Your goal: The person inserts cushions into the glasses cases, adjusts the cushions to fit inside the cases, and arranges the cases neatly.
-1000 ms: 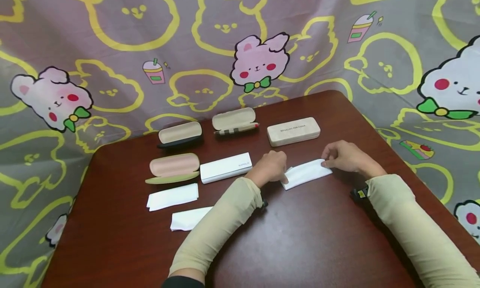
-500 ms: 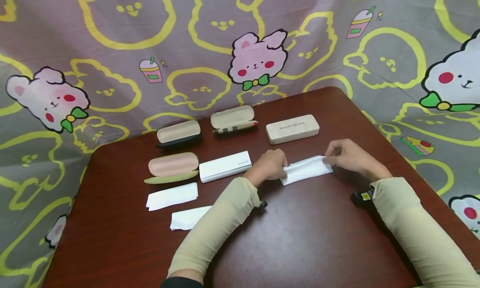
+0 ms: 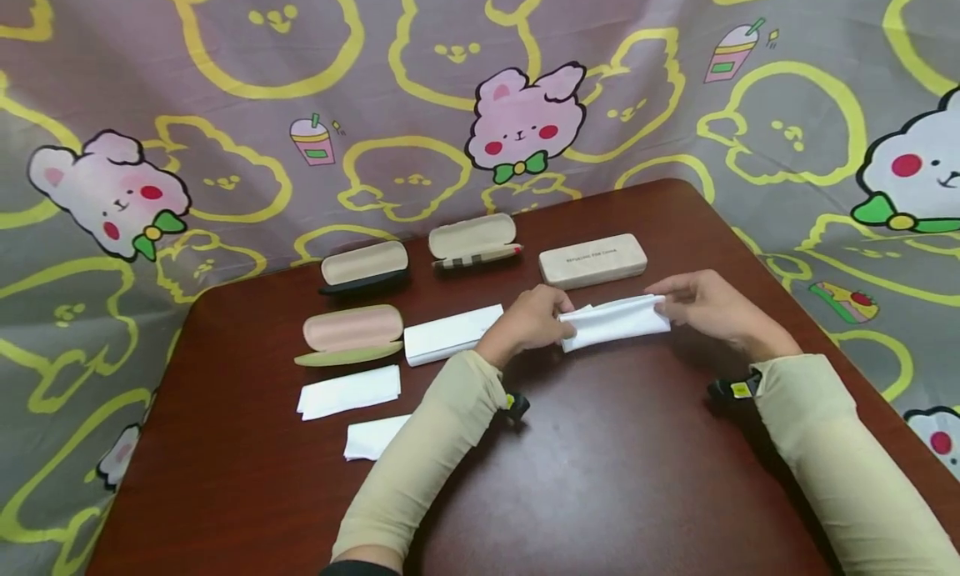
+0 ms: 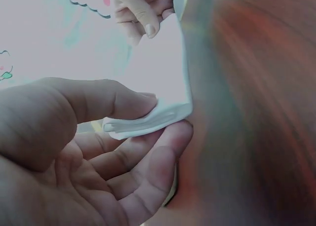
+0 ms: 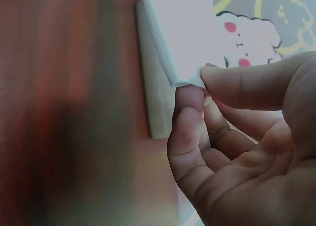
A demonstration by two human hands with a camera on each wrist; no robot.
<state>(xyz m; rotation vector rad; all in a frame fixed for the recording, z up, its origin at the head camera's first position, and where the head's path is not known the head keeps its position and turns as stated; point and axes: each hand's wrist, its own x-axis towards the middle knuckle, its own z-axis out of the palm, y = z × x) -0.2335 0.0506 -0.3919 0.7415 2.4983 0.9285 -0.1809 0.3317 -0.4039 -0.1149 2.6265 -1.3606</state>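
A folded white cloth (image 3: 617, 323) is stretched between the two hands, just in front of a closed cream glasses case (image 3: 592, 260) with lettering on its lid. My left hand (image 3: 536, 318) pinches the cloth's left end, thumb on top and fingers beneath; the left wrist view shows the stacked layers of that folded end (image 4: 148, 122). At the opposite end my right hand (image 3: 701, 305) pinches a corner between thumb and fingertips. In the right wrist view the cloth (image 5: 182, 33) hangs over the pale case (image 5: 155, 83) behind it.
Three open glasses cases stand left: black-edged (image 3: 364, 267), striped (image 3: 476, 241) and green with pink lining (image 3: 352, 334). A white case (image 3: 450, 334) lies beside the left hand. Two more folded white cloths lie near it, one whole (image 3: 350, 391), another (image 3: 375, 437) partly under the left forearm.
The cloth has come up off the table, lifted by both hands and brought slightly toward the cream case. Its front face now tilts up toward the camera.
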